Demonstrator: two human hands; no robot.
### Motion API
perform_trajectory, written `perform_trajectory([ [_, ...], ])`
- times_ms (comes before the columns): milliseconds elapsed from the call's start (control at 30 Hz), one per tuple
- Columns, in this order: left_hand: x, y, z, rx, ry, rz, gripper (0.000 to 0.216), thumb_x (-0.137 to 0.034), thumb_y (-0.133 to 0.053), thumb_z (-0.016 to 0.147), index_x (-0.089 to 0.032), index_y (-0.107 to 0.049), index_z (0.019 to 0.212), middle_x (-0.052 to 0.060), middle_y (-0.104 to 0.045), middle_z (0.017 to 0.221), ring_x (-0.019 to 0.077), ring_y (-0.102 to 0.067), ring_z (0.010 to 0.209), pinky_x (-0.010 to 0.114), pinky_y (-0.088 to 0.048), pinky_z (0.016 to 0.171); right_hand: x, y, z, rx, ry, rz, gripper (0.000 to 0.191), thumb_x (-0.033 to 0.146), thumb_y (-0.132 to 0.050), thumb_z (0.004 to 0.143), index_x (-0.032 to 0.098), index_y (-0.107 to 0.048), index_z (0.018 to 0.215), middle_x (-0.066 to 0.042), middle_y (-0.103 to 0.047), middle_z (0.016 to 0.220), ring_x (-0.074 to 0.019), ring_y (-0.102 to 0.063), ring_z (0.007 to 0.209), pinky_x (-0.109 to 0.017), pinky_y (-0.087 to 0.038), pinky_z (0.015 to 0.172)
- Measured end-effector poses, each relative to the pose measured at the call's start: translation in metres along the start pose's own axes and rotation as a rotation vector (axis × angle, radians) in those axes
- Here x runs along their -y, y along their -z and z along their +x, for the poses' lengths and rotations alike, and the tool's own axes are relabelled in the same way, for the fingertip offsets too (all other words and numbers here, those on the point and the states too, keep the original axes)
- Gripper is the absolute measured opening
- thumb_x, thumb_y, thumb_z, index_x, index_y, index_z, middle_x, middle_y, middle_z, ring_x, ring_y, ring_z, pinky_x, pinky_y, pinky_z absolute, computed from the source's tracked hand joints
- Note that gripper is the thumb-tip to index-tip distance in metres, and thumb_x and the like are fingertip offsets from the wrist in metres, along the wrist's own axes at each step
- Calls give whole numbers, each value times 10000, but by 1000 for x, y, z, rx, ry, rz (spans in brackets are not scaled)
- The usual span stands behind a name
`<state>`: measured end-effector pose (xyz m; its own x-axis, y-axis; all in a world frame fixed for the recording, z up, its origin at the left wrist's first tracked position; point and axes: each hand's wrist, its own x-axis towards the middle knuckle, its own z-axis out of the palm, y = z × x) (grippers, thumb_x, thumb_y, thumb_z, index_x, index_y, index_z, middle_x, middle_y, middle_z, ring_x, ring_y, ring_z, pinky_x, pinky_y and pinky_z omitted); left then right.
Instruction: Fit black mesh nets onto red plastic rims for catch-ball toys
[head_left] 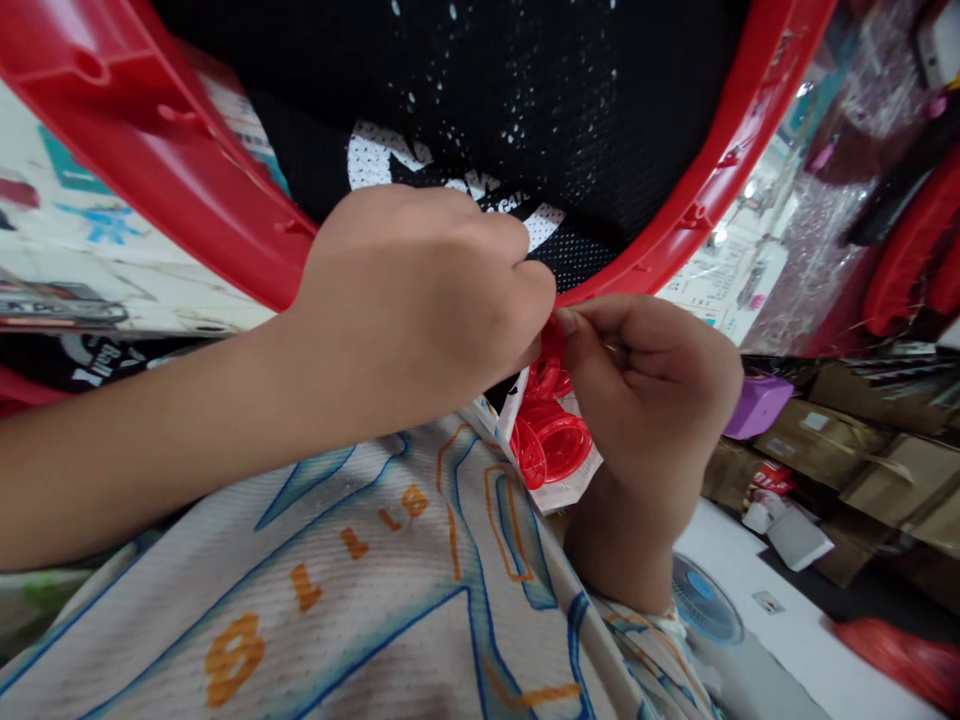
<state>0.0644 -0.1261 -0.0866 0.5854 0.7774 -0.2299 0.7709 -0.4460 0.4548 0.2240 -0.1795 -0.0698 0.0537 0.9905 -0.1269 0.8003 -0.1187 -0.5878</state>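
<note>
A large curved red plastic frame [232,205] with small pegs along its inner side lies before me. Black mesh fabric [487,70] with white printed lettering fills its inside. My left hand [427,285] is closed in a fist over the near edge of the frame, on the fabric's border; whatever its fingers grip is hidden beneath. Just right of it, my right hand [649,380] is closed in a pinch, thumb and forefinger on the frame's near rim. The two hands almost touch.
Red round plastic parts [555,445] sit below the hands. Clear plastic wrap [795,250] and more red pieces [915,250] lie to the right. Cardboard boxes [810,435], a purple container [757,403] and a fan [705,600] stand lower right. Another printed black fabric [90,360] shows at left.
</note>
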Motion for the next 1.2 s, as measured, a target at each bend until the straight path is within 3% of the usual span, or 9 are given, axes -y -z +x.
perform_trajectory([
  [167,-2,1,3,135,91,106,286,-270,-464,841,-164,-607,617,66,-582,694,243,-591,819,325,-342,641,-11,-5,-4,-77,211,-184,142,226,-604,893,236,-689,781,25,-578,591,-113,-486,537,-285,-405,555],
  [300,-1,0,2,91,51,141,324,-294,-426,851,-151,-600,619,67,-565,676,241,-598,813,303,-295,614,-23,-5,-1,-70,417,-351,223,235,-518,934,215,-677,779,9,-531,590,-106,-424,538,-283,-333,542],
  [500,-3,-4,1,62,44,234,421,-394,-378,910,-171,-628,656,85,-554,660,261,-627,803,329,-212,531,-26,1,9,60,521,-535,327,256,-452,955,230,-648,695,6,-467,574,-110,-369,534,-305,-249,539],
  [600,-3,-4,2,49,50,220,433,-430,-385,917,-173,-628,669,87,-558,676,271,-632,814,330,-221,535,-26,3,6,11,502,-481,291,270,-493,956,234,-675,732,1,-530,608,-113,-435,550,-293,-308,539],
  [733,-3,-2,2,25,32,217,401,-397,-410,923,-181,-591,636,72,-556,652,243,-625,761,318,-218,521,-28,10,-1,-69,433,-169,56,197,-645,878,219,-696,871,-5,-661,734,-103,-538,581,-266,-396,529],
  [833,-2,-4,1,-27,0,233,381,-389,-449,895,-179,-579,605,63,-539,614,216,-596,701,312,-210,506,-30,19,-1,-83,415,-65,112,121,-680,838,230,-673,866,1,-698,791,-112,-611,657,-263,-415,540],
  [1033,-2,-6,0,-52,-4,170,405,-415,-421,895,-175,-626,641,66,-569,637,186,-541,671,318,-236,535,-31,27,15,-65,338,-194,69,212,-633,904,249,-660,853,-15,-679,766,-168,-635,728,-334,-492,700],
  [1200,-1,-6,0,-37,10,162,431,-411,-404,898,-168,-634,625,70,-546,619,185,-532,649,315,-248,524,-34,17,16,-93,274,-266,133,242,-592,938,227,-667,830,-20,-666,753,-148,-600,715,-310,-470,698],
])
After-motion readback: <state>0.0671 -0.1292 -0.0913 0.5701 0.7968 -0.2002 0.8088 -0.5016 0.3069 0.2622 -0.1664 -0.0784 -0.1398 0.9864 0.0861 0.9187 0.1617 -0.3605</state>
